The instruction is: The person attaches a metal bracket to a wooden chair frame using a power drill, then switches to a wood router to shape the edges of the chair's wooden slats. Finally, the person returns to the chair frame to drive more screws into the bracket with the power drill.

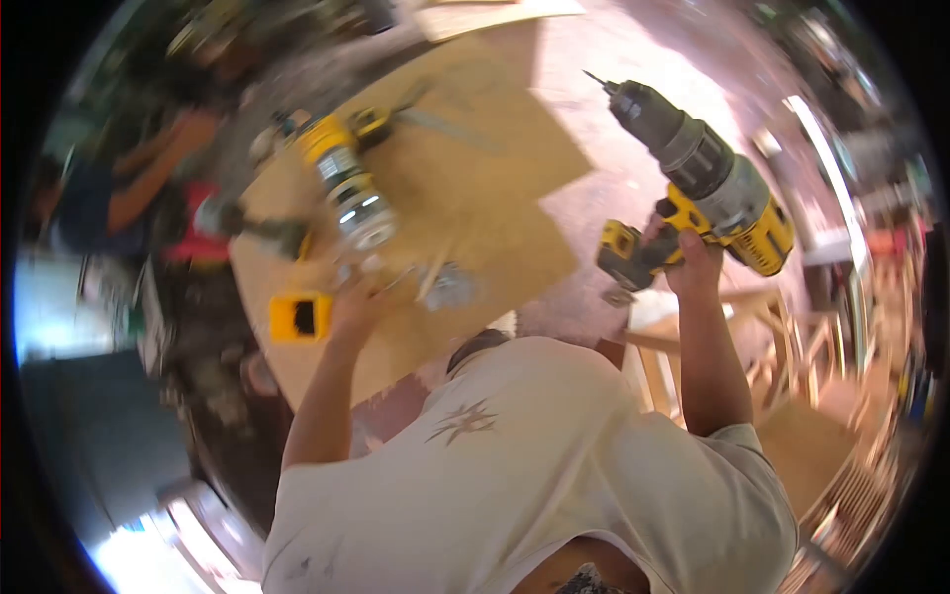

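A yellow and black cordless drill [727, 183] is held up at the right, a thin bit in its chuck pointing up and left. My right hand [693, 259] is wrapped around its handle, above the battery. Over the board-topped table, my left hand [358, 305] reaches in beside a small clear bag or pile of hardware [450, 287]; motion smears its fingers. Just left of that hand lies a yellow case [300, 317] with a dark opening. A yellow and silver power tool [346, 183] lies beyond it on the board.
Thin brown boards [495, 148] cover the table. A dark tool [282, 233] rests at their left edge. Another person [109, 203] is at the far left, arms stretched forward. Wooden frames [762, 322] and stacked slats [871, 475] stand at the right.
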Action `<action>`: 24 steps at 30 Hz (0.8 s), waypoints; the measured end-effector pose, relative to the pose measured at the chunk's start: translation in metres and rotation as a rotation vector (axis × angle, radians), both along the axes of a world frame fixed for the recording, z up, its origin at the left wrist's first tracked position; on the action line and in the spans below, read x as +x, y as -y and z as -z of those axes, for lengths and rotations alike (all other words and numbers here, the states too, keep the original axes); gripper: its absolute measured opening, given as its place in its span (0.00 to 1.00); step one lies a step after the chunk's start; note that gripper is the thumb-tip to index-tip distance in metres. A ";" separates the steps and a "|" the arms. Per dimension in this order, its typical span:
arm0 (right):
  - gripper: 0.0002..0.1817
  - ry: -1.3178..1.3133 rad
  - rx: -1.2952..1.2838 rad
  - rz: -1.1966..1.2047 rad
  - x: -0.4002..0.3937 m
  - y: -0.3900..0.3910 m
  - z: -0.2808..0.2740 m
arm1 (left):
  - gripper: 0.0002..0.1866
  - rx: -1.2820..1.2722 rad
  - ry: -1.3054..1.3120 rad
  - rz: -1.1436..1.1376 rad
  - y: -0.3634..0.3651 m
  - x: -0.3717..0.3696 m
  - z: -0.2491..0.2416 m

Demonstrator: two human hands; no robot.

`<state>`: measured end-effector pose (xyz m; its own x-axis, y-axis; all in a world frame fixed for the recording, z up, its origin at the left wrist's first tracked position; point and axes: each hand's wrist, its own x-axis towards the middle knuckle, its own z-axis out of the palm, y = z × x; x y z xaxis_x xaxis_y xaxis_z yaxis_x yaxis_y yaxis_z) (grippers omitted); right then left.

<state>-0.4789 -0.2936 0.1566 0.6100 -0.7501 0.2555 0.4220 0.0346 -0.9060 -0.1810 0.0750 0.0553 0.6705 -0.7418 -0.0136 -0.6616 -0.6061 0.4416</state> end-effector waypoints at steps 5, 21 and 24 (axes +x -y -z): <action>0.14 -0.391 -0.037 0.045 -0.165 -0.007 0.010 | 0.08 0.062 0.003 0.228 0.020 0.001 0.001; 0.13 -0.560 0.349 0.834 -0.484 -0.190 0.106 | 0.10 0.124 -0.625 1.188 0.416 -0.465 0.012; 0.12 -0.472 0.394 0.915 -0.478 -0.199 0.100 | 0.09 0.176 -0.666 1.261 0.448 -0.494 0.028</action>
<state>-0.9565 -0.0949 0.0571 -0.2441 -0.9459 -0.2135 0.0503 0.2075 -0.9769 -0.6747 -0.3732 0.0270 -0.5884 -0.7809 -0.2098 -0.4923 0.1401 0.8591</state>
